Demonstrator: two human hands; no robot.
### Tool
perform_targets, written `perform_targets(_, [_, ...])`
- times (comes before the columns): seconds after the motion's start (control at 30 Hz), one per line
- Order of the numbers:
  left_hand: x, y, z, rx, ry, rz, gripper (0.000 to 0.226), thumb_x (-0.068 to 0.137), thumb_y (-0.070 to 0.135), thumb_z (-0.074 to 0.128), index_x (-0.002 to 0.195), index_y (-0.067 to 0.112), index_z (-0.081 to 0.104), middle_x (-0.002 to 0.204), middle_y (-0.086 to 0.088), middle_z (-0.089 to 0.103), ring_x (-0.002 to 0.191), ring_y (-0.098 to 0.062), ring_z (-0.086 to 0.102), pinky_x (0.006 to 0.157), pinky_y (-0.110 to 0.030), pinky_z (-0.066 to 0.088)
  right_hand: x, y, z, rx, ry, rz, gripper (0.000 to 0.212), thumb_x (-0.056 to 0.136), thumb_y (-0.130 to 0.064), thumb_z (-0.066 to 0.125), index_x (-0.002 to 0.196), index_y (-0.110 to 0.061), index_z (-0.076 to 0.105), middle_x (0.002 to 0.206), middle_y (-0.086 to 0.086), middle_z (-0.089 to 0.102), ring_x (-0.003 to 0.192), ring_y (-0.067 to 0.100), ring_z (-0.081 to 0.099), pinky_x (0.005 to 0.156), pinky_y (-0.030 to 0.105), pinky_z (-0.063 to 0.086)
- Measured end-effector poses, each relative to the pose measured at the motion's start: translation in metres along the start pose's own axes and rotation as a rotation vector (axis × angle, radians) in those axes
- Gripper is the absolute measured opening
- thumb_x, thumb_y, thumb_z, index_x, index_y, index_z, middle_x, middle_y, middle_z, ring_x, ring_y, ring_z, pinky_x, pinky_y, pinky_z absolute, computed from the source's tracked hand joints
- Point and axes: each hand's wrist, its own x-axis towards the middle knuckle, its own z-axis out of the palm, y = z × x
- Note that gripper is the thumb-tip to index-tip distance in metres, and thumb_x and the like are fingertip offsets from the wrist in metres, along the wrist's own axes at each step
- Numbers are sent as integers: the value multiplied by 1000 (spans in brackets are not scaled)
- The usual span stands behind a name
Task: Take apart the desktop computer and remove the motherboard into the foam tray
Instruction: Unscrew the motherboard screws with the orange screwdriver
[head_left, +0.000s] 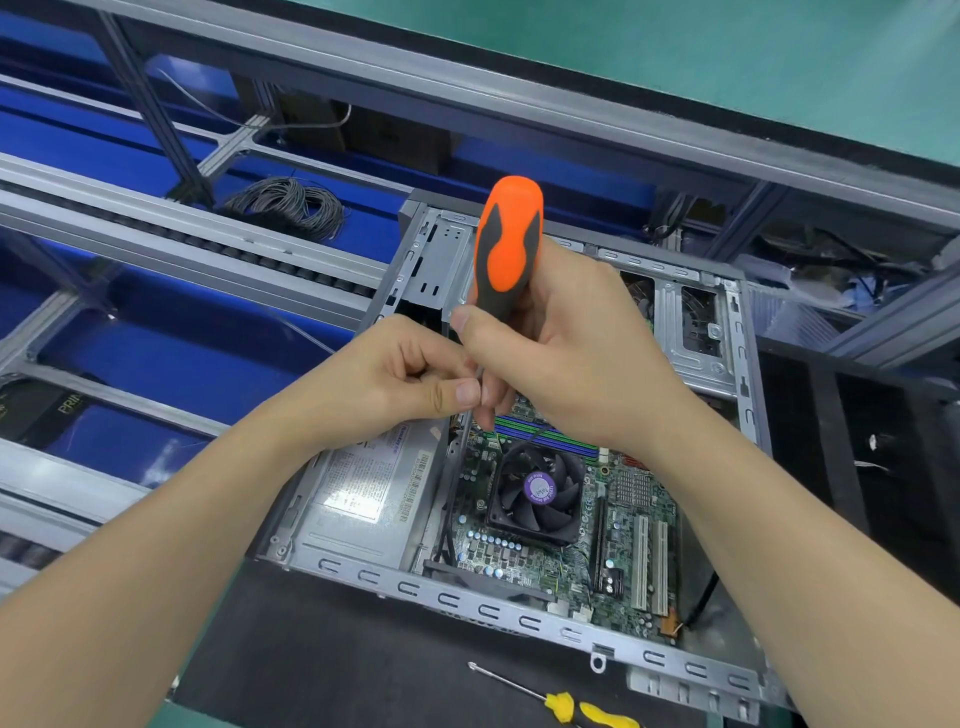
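Observation:
An open grey desktop case (498, 613) lies on a black mat. Inside it sits the green motherboard (561, 561) with a black CPU fan (537, 491), and a silver power supply (363, 499) fills the left side. My right hand (571, 353) grips an orange and black screwdriver (506, 244) held upright over the case. My left hand (405, 384) pinches the screwdriver's thin shaft just below the handle. The shaft's tip is hidden behind my fingers. No foam tray is in view.
A second screwdriver with a yellow handle (582, 709) lies on the black mat (322, 649) in front of the case. Grey roller rails (208, 244) and blue bins (171, 353) run along the left. A coil of grey wire (291, 205) lies behind.

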Motion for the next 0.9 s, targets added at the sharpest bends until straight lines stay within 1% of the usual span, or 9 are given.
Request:
perform_targets(0.13, [0,-3,-1,-1,5,1,41,93,52,67,91,12,78,73,-36,60,50,-32,33,53,-23,28,0,-1,0,4,-1,9,17,95,-17,63,91,-7,49,58,4,69,46,21,70,48,43,58])
perform_targets(0.27, [-1,-4,-1,4,8,2,35,96,43,66,91,11,78,69,-17,66,50,-12,36,53,-19,29,1,-2,0,4,-4,11,17,95,-17,63,91,-8,49,58,5,68,46,21,70,48,42,58])
perform_targets(0.37, [-1,-3,-1,-4,10,-1,31,97,39,66,91,10,77,72,-24,65,50,-18,36,53,-21,30,1,-2,0,8,-8,14,17,95,-17,62,92,-7,49,57,5,68,46,22,70,48,42,58])
perform_targets(0.47, [-1,-3,0,-10,12,-3,35,95,45,67,91,11,77,73,-31,63,51,-34,34,53,-24,29,1,-1,1,4,-17,18,18,95,-18,62,93,-7,49,58,7,68,46,23,70,49,43,58])
perform_targets(0.6, [-1,-4,-1,-4,17,-7,27,95,34,67,90,9,77,75,-30,65,53,-35,36,54,-19,33,1,1,1,7,-18,6,18,95,-20,62,93,-8,48,58,6,68,47,21,71,49,43,58])
perform_targets(0.67, [0,-4,0,-21,13,-16,33,95,39,68,90,9,77,70,-22,66,50,-23,36,54,-17,32,1,1,1,4,-17,13,19,95,-21,62,93,-8,48,58,7,68,47,22,71,49,44,58])
perform_targets(0.73, [0,-3,1,-14,-6,-3,33,97,38,65,90,8,77,66,7,67,50,-4,37,54,-14,31,0,1,2,15,-33,23,19,96,-19,62,93,-6,49,60,8,68,48,23,71,50,46,58])
perform_targets(0.8, [0,-1,2,-20,-27,4,26,97,38,65,93,16,77,72,18,69,58,1,50,59,-17,39,-1,-2,-2,69,-96,21,16,97,-11,62,96,-1,50,64,10,68,51,26,71,52,50,58])
perform_targets(0.9, [-1,6,2,-88,-69,-44,18,90,43,73,96,28,79,88,4,76,83,-14,70,80,-23,52,-2,-9,-17,197,-318,22,9,100,3,61,101,8,54,80,19,67,64,34,71,61,47,60])
